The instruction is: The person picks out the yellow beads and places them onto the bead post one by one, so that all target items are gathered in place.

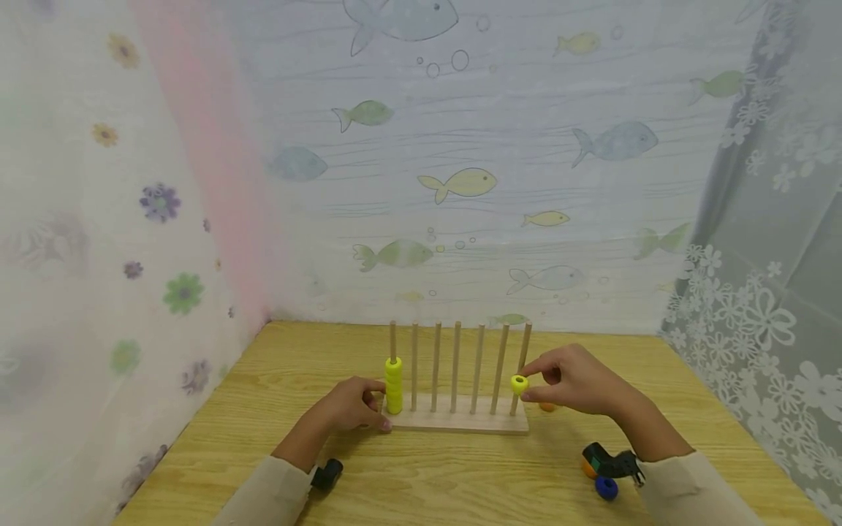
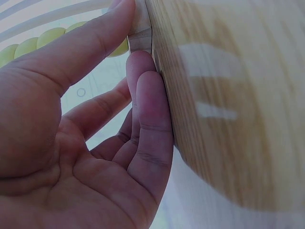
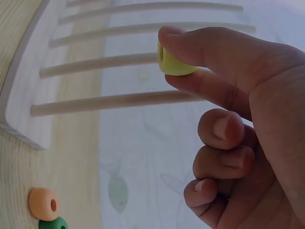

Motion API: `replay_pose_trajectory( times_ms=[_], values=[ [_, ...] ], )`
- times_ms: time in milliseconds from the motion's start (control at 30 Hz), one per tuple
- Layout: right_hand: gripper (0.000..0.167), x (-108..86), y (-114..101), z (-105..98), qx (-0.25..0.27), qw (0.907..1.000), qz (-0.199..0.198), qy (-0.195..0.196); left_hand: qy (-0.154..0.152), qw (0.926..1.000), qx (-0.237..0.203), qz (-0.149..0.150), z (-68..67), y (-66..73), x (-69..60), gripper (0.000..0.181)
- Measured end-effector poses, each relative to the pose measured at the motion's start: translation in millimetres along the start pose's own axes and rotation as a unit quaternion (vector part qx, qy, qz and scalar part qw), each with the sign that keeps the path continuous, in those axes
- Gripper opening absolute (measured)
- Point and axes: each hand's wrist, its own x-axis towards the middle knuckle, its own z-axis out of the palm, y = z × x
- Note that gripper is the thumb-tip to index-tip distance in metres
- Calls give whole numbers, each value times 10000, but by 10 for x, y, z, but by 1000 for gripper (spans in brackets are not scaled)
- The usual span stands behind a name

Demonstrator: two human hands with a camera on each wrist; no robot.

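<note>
A wooden peg rack (image 1: 454, 420) stands on the table, its several upright pegs in a row. Yellow beads (image 1: 394, 387) are stacked on the leftmost peg. At the rack's left end my left hand (image 1: 350, 405) grips the base, with the thumb at its front corner; the left wrist view shows the fingertips (image 2: 152, 90) against the base end. My right hand (image 1: 579, 380) pinches a yellow bead (image 3: 174, 64) between thumb and index finger. In the head view that bead (image 1: 520, 385) appears in front of the rightmost peg; the right wrist view shows it off the pegs' tips' line, hole visible.
An orange bead (image 3: 44, 204) and a green bead (image 3: 55, 224) lie beyond the rack's right end. Near my right wrist, a blue bead (image 1: 607, 488) and another orange bead (image 1: 588, 467) rest on the table (image 1: 460, 482). Printed curtains (image 1: 460, 146) hang around it.
</note>
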Motion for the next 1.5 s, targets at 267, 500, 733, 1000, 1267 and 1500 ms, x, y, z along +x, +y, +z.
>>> replay_pose_trajectory(
  times_ms=[267, 500, 733, 1000, 1267, 1500],
  values=[
    [32, 66, -43, -13, -148, 9998, -109, 75, -3, 10000, -15, -19, 8, -1, 4, 74],
    [34, 106, -125, -39, -209, 9997, -113, 114, -9, 10000, -51, -5, 4, 3, 2, 72],
    [36, 182, -226, -45, -338, 9991, -119, 219, 23, 9999, -81, -70, 4, 17, -6, 73],
    [34, 243, -321, -50, -368, 9986, -238, 308, -13, 10000, -88, -21, 1, 23, -17, 73],
    [34, 290, -380, -52, -501, 9972, -399, 391, -33, 9999, -142, -23, 5, 27, -14, 74],
    [35, 325, -417, -66, -495, 9974, -369, 384, -4, 9999, -126, -45, 8, 31, -13, 72]
  ],
)
